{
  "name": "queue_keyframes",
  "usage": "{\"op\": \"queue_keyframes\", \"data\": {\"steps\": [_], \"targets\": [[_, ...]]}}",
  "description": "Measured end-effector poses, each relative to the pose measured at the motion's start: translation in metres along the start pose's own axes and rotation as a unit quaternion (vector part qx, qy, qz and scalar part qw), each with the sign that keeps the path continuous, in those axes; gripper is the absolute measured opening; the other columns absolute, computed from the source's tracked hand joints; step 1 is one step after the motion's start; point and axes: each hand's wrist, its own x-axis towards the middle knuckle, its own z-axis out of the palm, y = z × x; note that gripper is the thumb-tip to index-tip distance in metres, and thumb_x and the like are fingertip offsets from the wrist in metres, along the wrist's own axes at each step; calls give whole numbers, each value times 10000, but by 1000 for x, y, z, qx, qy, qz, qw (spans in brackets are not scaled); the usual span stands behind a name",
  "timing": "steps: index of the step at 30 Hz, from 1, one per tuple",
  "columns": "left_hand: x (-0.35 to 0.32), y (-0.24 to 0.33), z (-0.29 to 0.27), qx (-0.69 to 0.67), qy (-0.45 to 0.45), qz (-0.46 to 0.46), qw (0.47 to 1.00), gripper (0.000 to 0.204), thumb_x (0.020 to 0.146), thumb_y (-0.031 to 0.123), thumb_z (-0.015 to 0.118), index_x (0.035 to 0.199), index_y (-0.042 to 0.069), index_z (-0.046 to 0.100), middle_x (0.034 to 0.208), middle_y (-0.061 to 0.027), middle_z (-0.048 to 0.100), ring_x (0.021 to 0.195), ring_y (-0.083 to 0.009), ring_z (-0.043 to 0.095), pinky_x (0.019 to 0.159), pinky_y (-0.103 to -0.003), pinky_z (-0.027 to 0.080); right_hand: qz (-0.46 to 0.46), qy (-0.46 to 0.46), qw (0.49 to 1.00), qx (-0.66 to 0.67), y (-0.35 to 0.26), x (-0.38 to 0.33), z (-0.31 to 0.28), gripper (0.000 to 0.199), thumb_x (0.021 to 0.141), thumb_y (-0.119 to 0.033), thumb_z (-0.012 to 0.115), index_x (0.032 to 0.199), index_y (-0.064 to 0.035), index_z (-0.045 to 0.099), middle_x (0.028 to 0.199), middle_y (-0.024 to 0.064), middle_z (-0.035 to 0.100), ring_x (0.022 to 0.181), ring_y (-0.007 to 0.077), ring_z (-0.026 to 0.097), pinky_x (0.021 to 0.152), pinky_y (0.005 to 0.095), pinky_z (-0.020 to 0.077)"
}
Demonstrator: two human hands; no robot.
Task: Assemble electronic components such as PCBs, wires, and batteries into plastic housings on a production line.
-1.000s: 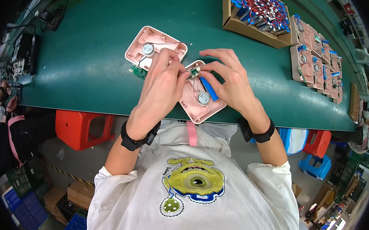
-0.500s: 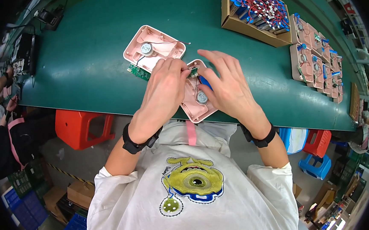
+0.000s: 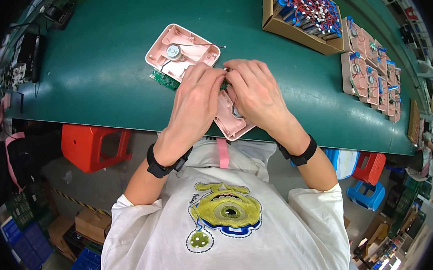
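Observation:
My left hand [image 3: 193, 94] and my right hand [image 3: 257, 89] meet over a pink plastic housing [image 3: 232, 129] at the table's near edge. The fingers of both hands are bent and pinched together at its far end. Between them shows a sliver of green circuit board [image 3: 223, 86]; what the fingertips grip is hidden. Part of a round silver speaker [image 3: 236, 112] peeks out beside my right hand. Just beyond my left hand lies a second pink housing [image 3: 198, 48], holding a round speaker [image 3: 174, 51] with thin wires. A green circuit board [image 3: 162, 80] sticks out from its near edge.
A cardboard box [image 3: 269, 25] of blue batteries with red wires stands at the far right of the green table [image 3: 106, 67]. Several pink housings [image 3: 348, 75] with parts inside are grouped at the right. Red [image 3: 87, 146] and blue stools [image 3: 366, 195] stand below the table edge.
My right hand has come in toward my left, its raised fingers now bent down to meet it. It covers the blue battery and more of the near housing.

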Motion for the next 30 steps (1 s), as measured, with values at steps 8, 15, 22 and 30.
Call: {"op": "queue_keyframes", "data": {"steps": [8, 15, 22, 30], "targets": [[-28, 2, -4, 15, 9, 13, 1000, 393, 918, -30, 733, 1296, -35, 624, 1223, -204, 652, 1103, -397, 612, 941, -484, 534, 41, 34, 998, 31, 2, -7, -6, 259, 795, 23, 799, 1006, -17, 655, 1199, 128, 740, 1070, 332, 712, 874, 440, 600], [-27, 9, 1, 19, -6, 21, 1000, 458, 884, -3, 768, 1309, -59, 606, 1252, -202, 655, 1163, -402, 587, 995, -475, 522, 71, 56, 995, 46, 0, -16, -6, 254, 810, -7, 832, 986, -25, 649, 1181, 125, 757, 1031, 326, 731, 843, 435, 604], [-34, 7, 2, 77, -45, 34, 995, 447, 854, 5, 794, 1279, -22, 658, 1335, -169, 642, 1239, -382, 562, 1035, -458, 514, 53, 42, 997, 44, -2, -16, -19, 252, 779, -2, 843, 945, -30, 656, 1188, 105, 757, 1109, 335, 715, 932, 447, 563], [-27, 20, 9, -8, 9, 46, 999, 361, 869, 53, 800, 1208, -3, 692, 1302, -170, 625, 1188, -373, 564, 995, -472, 495, 59, -5, 993, 106, -1, -22, -32, 289, 761, 1, 854, 985, -28, 676, 1269, 109, 735, 1226, 359, 675, 1003, 464, 531]]}}
